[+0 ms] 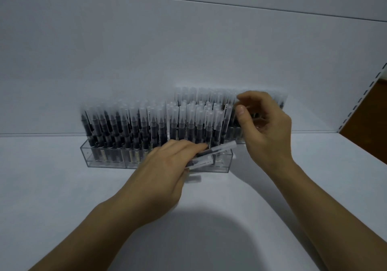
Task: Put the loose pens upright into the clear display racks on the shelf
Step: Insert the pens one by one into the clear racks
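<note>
On the white shelf (62, 187), our left hand (167, 166) is gripping a slanted bundle of loose pens (211, 155) against the front clear rack (100, 157). Beyond, our right hand (263, 128) is curling among the rear rack's upright pens (201, 95); blur is hiding whether it is pinching one. We are mid-loading, by our judgement; the next pen is going to need a free gap among crowded caps (134, 108).

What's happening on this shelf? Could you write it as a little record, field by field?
Place: white shelf
Front rack: clear, packed with upright pens
Back pens: upright, standing higher behind, to the right
Left hand: holds loose pens sideways, low against the front rack
Right hand: raised, fingers curled at the back pens; too blurred to tell whether it holds one
</note>
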Motion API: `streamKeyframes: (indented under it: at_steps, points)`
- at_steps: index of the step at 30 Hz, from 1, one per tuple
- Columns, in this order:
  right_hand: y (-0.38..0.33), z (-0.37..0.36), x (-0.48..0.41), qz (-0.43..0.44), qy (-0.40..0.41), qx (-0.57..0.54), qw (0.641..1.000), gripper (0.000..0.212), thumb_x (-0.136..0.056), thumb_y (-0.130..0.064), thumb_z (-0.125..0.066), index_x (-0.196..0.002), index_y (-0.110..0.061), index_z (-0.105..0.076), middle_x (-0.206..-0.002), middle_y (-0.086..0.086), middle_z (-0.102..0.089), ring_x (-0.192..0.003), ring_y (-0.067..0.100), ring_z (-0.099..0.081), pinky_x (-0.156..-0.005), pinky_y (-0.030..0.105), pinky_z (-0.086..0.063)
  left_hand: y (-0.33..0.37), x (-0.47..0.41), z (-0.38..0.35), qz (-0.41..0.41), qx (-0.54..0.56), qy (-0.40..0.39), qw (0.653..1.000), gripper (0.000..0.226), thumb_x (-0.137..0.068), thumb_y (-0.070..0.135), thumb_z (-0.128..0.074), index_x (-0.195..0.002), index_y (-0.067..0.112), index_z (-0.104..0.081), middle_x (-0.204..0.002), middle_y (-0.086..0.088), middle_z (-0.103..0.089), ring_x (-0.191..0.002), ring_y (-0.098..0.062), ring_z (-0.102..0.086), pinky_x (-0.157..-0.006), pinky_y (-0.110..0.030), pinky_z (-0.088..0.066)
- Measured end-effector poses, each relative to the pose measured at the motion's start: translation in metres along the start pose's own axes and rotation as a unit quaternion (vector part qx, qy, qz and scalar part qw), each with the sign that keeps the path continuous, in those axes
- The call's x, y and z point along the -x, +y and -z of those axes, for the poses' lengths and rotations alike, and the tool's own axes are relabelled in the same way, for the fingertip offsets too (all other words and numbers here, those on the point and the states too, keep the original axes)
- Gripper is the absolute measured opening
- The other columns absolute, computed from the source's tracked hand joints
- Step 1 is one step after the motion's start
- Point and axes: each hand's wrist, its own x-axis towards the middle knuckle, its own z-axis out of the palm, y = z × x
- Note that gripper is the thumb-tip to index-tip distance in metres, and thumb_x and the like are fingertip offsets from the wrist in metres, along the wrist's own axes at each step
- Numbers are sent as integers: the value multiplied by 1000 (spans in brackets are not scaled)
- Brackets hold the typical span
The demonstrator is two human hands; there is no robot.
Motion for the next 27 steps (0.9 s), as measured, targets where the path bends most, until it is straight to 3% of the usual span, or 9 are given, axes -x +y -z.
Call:
streamKeyframes:
  at_steps: [3, 6, 8, 12, 15, 18, 20, 23, 27]
  points:
    - [-18, 6, 1, 2, -12, -77, 997, 11, -100, -9, -62, -103, -19, -65, -86, 2, -67, -74, 22, -64, -61, 39, -52, 6, -1, 4, 9, 86, 53, 995, 37, -103, 11, -44, -122, 42, -52, -104, 26, -52, -95, -3, -51, -80, -13, -38]
    - [-37, 4, 1, -6, -65, -180, 981, 9, -99, -5, -59, -105, -9, -64, -79, 15, -66, -61, 15, -62, -53, 24, -49, 10, -1, 11, 54, 167, 87, 981, 28, -104, 12, -46, -100, 38, -56, -92, 15, -58, -84, -14, -56, -69, -21, -45]
    - [-42, -1, 6, -16, -115, -216, 970, 14, -99, -6, -64, -112, -6, -65, -81, 14, -68, -60, 16, -64, -54, 21, -50, 11, 0, 14, 56, 176, 75, 980, 25, -103, 11, -47, -95, 31, -59, -87, 10, -62, -79, -17, -58, -66, -25, -47]
    - [-41, -9, 11, -53, -172, -244, 953, 27, -93, -16, -69, -119, -8, -68, -90, 14, -71, -64, 23, -67, -60, 24, -54, 18, 0, 16, 56, 212, 14, 976, 26, -105, 19, -44, -91, 34, -60, -78, 17, -63, -71, -9, -60, -61, -14, -43]
    - [-41, -10, 11, -84, -167, -271, 944, 27, -89, -19, -71, -114, -7, -70, -89, 17, -71, -65, 23, -67, -60, 25, -55, 17, -1, 14, 49, 199, 19, 979, 24, -106, 22, -43, -99, 38, -59, -85, 19, -64, -78, -6, -61, -64, -13, -42]
    - [-43, -9, 9, -95, -137, -280, 946, 24, -89, -15, -71, -113, -10, -69, -88, 14, -71, -71, 23, -69, -62, 27, -56, 14, -1, 12, 37, 175, 48, 983, 30, -106, 29, -41, -131, 39, -54, -102, 17, -62, -96, -7, -60, -76, -15, -45]
    - [-43, -5, 4, -102, -100, -281, 949, 25, -89, -10, -69, -114, -11, -65, -84, 9, -71, -73, 21, -70, -60, 29, -57, 13, -1, 11, 25, 133, 56, 989, 37, -107, 25, -43, -142, 34, -47, -108, 22, -54, -99, -3, -55, -79, -12, -41]
    - [-40, 3, -3, -119, -49, -282, 951, 32, -89, -6, -68, -119, -10, -57, -79, 1, -71, -73, 22, -72, -59, 32, -59, 11, 0, 10, 25, 93, 50, 994, 52, -102, 6, -48, -147, 32, -42, -115, 25, -46, -104, 2, -49, -82, -8, -35]
    - [-32, 8, -8, -123, -4, -270, 955, 32, -91, -9, -68, -119, -13, -52, -80, 3, -70, -72, 21, -71, -60, 31, -59, 10, 1, 10, 25, 73, 39, 996, 55, -97, 1, -48, -143, 30, -46, -126, 21, -46, -110, -1, -48, -90, -12, -36]
